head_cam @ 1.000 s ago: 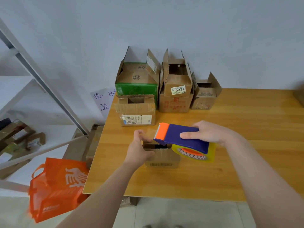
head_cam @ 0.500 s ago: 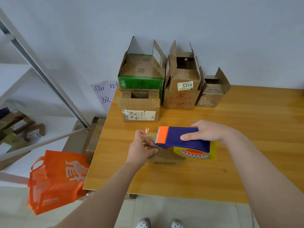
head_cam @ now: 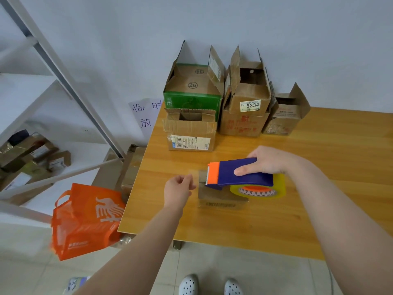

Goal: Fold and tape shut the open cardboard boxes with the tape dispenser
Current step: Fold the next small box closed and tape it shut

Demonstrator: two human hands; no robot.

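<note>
A small flat cardboard box (head_cam: pixel 217 199) lies on the wooden table (head_cam: pixel 319 209), its flaps folded down. My right hand (head_cam: pixel 268 161) grips the blue and orange tape dispenser (head_cam: pixel 236 174) over the box, the clear tape roll (head_cam: pixel 258 189) hanging at its right. My left hand (head_cam: pixel 178 188), left of the box, pinches the free end of the clear tape pulled out from the dispenser's orange blade end. Several open boxes stand at the back: a green one (head_cam: pixel 191 99), one labelled 5334 (head_cam: pixel 246 107), a small one (head_cam: pixel 285 118) and one with a white label (head_cam: pixel 189 133).
An orange bag (head_cam: pixel 85 220) sits on the floor left of the table. A white metal shelf (head_cam: pixel 53 103) with more boxes stands further left. A paper sign (head_cam: pixel 144 116) hangs on the wall. My shoes (head_cam: pixel 210 285) show below the table edge.
My left hand has come off the small box and moved left, drawing the tape end out from the dispenser. The dispenser has stayed over the box.
</note>
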